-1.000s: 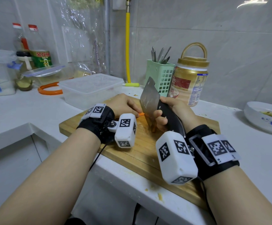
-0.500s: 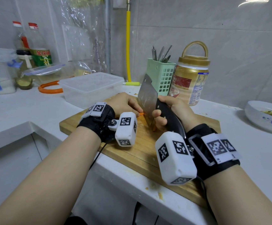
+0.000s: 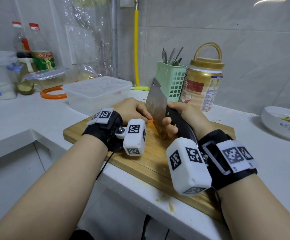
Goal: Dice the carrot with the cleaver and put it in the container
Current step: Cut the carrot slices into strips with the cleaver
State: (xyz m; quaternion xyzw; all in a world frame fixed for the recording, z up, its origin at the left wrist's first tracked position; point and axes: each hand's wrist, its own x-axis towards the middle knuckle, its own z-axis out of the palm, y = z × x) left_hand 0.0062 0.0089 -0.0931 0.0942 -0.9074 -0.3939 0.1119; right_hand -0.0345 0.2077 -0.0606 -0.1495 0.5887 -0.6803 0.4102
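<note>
Forearms reach from six o'clock over the cutting board [image 3: 140, 160]. Right hand [image 3: 180, 116] grips the cleaver [image 3: 157, 103]; left hand [image 3: 132, 110] curls over the carrot [image 3: 150, 120]. Container [image 3: 95, 92] sits at eleven o'clock on the white worktop [image 3: 28, 115], tiled wall behind.

The left hand [image 3: 132, 110] and cleaver [image 3: 156, 103] hide most of the carrot [image 3: 150, 121]; the bowl [image 3: 279, 129] runs off the right edge.

You stand in a home kitchen, grey tiled wall [image 3: 244, 28] at the far side, white counter [image 3: 28, 115], oil bottles [image 3: 42, 54] far left, green cutlery basket [image 3: 172, 80] with utensils, wooden chopping board [image 3: 158, 163] near you.
</note>
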